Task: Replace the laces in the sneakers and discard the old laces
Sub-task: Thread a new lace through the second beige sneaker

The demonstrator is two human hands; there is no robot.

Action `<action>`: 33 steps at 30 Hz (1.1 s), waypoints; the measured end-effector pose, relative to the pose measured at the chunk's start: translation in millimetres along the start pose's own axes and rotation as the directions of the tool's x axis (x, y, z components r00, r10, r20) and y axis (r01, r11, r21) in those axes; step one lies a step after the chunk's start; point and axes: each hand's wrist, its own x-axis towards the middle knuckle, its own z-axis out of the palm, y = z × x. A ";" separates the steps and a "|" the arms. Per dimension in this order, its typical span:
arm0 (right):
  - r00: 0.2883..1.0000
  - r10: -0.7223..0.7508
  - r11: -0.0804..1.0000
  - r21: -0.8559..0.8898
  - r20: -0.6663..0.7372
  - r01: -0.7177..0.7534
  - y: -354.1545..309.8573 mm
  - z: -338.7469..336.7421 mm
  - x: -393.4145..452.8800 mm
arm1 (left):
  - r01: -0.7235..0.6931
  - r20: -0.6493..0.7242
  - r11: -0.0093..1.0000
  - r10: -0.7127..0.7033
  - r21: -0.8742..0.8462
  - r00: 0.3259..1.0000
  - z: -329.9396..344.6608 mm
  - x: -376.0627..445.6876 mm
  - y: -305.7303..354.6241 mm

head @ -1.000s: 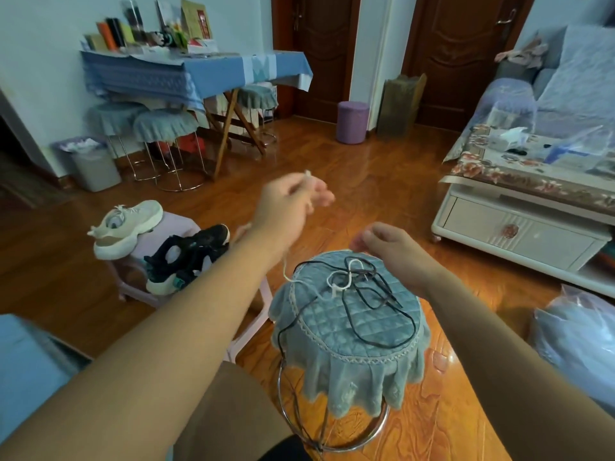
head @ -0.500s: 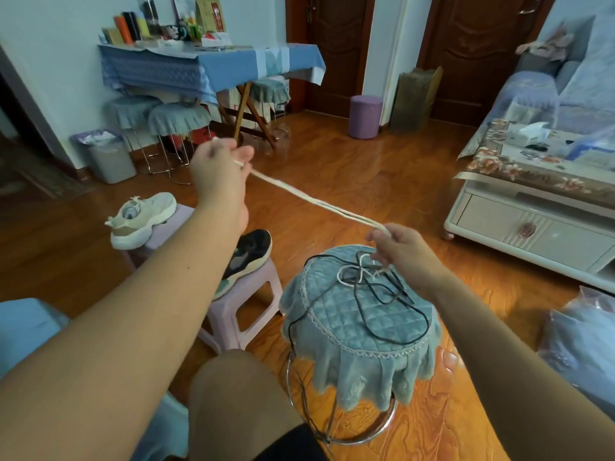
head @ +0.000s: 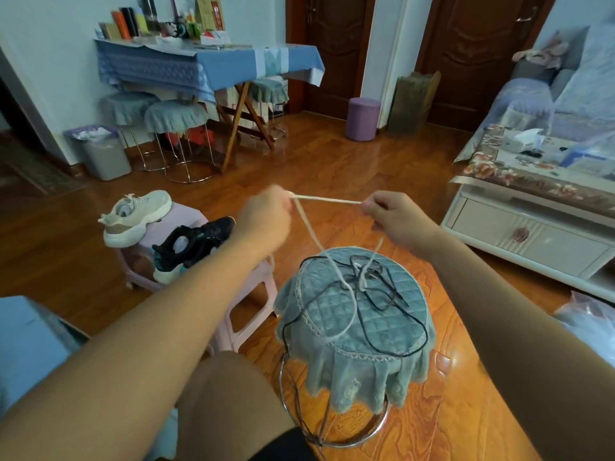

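A cream lace (head: 327, 199) is stretched between my left hand (head: 264, 217) and my right hand (head: 394, 216), each pinching it above a round stool (head: 376, 327) with a quilted teal cover. The lace's loose lengths drop onto the stool top. A black lace (head: 382, 299) lies tangled there too, one strand hanging over the stool's left side. To the left, a beige sneaker (head: 136, 217) and a black sneaker (head: 189, 249) rest on a pink plastic stool (head: 246, 294).
A grey waste bin (head: 100, 151) stands by the far left wall beside covered stools and a blue-clothed table (head: 213, 66). A white coffee table (head: 532, 227) is to the right, a plastic bag (head: 589, 327) near it. My knee (head: 226, 394) is just left of the teal stool.
My left hand came down and right from its raised spot, shortening the stretched lace between the hands. My right hand lifted off the stool. The view shifted slightly.
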 end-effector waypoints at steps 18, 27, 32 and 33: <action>0.992 -0.073 0.969 0.243 0.100 0.046 -42.2 1.6 7.5 | 0.320 0.411 0.544 0.050 -0.776 0.910 -19.2 -17.8 65.7; 0.863 -0.218 0.726 0.667 0.456 -0.169 -68.5 52.4 -6.6 | 0.351 0.224 0.647 -0.273 -0.677 0.936 -123.7 -65.9 -55.6; 0.635 -0.593 0.166 0.846 0.496 -0.506 -114.5 154.4 -24.4 | 0.554 0.368 0.553 -0.418 -0.622 0.830 -182.2 -153.9 -112.4; 0.585 -0.664 0.069 0.817 0.466 -0.573 -125.0 171.6 -29.0 | 0.581 0.344 0.564 -0.477 -0.587 0.809 -190.4 -172.6 -118.9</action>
